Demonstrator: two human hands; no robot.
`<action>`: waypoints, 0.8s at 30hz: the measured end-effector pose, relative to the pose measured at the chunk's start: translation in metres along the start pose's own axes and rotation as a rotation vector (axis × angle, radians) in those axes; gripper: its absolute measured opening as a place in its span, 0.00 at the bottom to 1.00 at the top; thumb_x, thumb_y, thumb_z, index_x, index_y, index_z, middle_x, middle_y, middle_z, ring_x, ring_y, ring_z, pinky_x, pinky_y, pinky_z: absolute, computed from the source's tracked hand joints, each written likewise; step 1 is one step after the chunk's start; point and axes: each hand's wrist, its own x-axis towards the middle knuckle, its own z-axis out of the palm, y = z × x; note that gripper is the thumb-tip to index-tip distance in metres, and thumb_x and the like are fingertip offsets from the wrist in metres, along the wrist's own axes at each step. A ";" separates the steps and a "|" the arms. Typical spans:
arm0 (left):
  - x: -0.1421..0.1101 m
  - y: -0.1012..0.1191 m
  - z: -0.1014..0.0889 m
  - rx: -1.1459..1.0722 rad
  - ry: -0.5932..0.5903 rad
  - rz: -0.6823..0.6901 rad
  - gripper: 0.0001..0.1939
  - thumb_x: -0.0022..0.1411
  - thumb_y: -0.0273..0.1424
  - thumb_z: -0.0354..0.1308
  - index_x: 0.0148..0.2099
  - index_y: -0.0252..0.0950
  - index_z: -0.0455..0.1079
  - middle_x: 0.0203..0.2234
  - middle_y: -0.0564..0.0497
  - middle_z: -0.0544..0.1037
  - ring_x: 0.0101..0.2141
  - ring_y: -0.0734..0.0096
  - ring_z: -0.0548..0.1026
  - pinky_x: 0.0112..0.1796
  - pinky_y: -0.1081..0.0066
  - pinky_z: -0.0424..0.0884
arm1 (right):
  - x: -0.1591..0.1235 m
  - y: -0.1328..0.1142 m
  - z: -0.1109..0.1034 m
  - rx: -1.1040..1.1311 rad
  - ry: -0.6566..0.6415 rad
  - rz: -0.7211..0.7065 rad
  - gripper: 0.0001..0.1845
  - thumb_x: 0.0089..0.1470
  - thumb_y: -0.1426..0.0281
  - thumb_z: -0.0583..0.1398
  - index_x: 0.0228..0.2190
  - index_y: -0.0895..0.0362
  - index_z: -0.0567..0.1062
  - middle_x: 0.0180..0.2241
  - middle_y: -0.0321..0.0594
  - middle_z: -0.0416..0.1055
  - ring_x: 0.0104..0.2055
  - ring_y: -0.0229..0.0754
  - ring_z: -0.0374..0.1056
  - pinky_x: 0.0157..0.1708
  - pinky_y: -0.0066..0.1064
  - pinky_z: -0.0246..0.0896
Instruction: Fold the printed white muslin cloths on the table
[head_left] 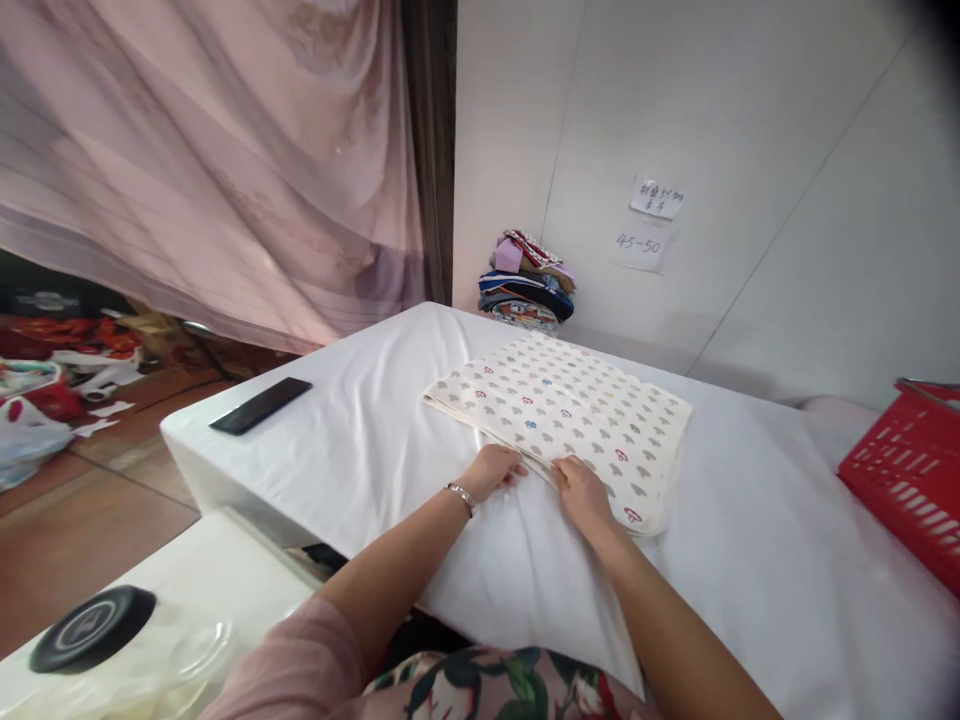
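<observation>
A folded cream cloth [570, 410] printed with small grey, red and blue hearts lies flat on the white-covered table [360, 440]. My left hand [493, 468] rests at the cloth's near edge, fingers curled onto the fold; a thin bracelet circles that wrist. My right hand [581, 490] sits just beside it on the same near edge, fingers bent and pinching the fabric. Both hands touch the cloth close together.
A black phone [261, 405] lies near the table's left edge. A pile of folded clothes [527, 282] sits against the back wall. A red plastic basket [911, 475] stands at the right. A black round lid [91, 628] rests on a lower white surface at front left.
</observation>
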 end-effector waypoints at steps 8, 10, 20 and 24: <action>0.006 0.009 0.012 -0.191 0.010 -0.096 0.06 0.56 0.24 0.47 0.28 0.32 0.63 0.25 0.51 0.74 0.15 0.85 0.62 0.14 0.82 0.51 | -0.002 0.000 -0.001 0.049 0.018 -0.052 0.13 0.57 0.71 0.48 0.34 0.54 0.72 0.35 0.38 0.69 0.39 0.38 0.63 0.38 0.26 0.53; 0.010 0.009 0.015 -0.220 0.045 -0.089 0.06 0.55 0.23 0.46 0.28 0.33 0.62 0.25 0.52 0.74 0.16 0.85 0.61 0.14 0.82 0.52 | -0.002 0.000 -0.002 0.055 0.021 -0.056 0.13 0.56 0.71 0.48 0.35 0.54 0.72 0.35 0.38 0.69 0.38 0.38 0.63 0.37 0.26 0.53; 0.018 -0.001 0.018 -0.287 0.119 -0.016 0.06 0.55 0.25 0.48 0.25 0.35 0.58 0.16 0.57 0.65 0.14 0.83 0.61 0.15 0.80 0.51 | -0.004 0.000 -0.001 0.089 0.114 -0.066 0.14 0.56 0.71 0.47 0.36 0.55 0.72 0.35 0.38 0.68 0.38 0.38 0.64 0.37 0.26 0.55; 0.018 -0.004 0.016 -0.296 0.125 0.007 0.05 0.54 0.28 0.52 0.28 0.35 0.58 0.18 0.58 0.64 0.14 0.84 0.61 0.14 0.79 0.50 | -0.006 0.000 0.001 -0.008 0.097 -0.068 0.16 0.56 0.72 0.48 0.41 0.52 0.71 0.37 0.38 0.68 0.38 0.38 0.64 0.36 0.27 0.56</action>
